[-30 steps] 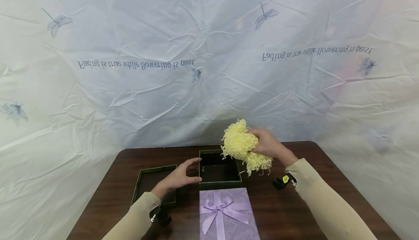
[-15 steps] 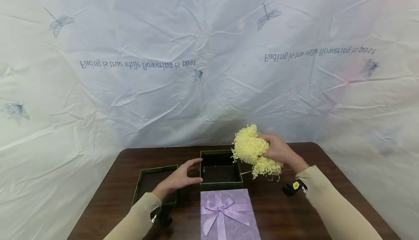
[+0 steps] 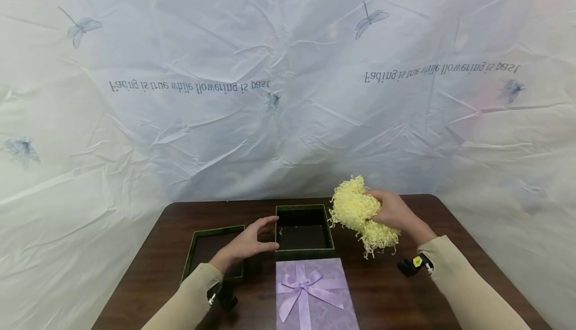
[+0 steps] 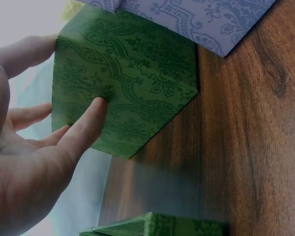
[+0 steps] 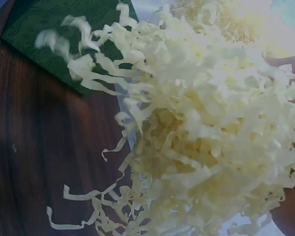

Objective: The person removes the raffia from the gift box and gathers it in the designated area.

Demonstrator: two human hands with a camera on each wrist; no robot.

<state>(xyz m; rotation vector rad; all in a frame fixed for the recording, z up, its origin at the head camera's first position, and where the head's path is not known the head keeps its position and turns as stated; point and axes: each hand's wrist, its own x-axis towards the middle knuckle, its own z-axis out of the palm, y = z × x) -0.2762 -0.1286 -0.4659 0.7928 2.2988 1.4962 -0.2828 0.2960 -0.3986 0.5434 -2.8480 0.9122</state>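
My right hand (image 3: 392,211) grips a fluffy clump of pale yellow shredded paper (image 3: 353,205), held up over the table just right of an uncovered green box (image 3: 306,255). Loose strands dangle from the clump (image 5: 206,118), which fills much of the right wrist view and hides most of the fingers. The box has a dark inside with a few tiny scraps on its floor. At its left wall, my left hand (image 3: 246,242) has its fingers spread. In the left wrist view, the fingertips touch the patterned green side (image 4: 123,83), with nothing held.
A shallow green-edged lid (image 3: 216,231) lies with its dark inside up, partly under my left forearm. In front of the green box is a purple gift box (image 3: 315,297) with a ribbon bow. Behind the brown table (image 3: 396,290) hangs a pale printed curtain (image 3: 288,135).
My right hand has moved right and slightly down with the shredded paper, from over the green box's right edge to beside it. My left hand has stayed at the box's left side.
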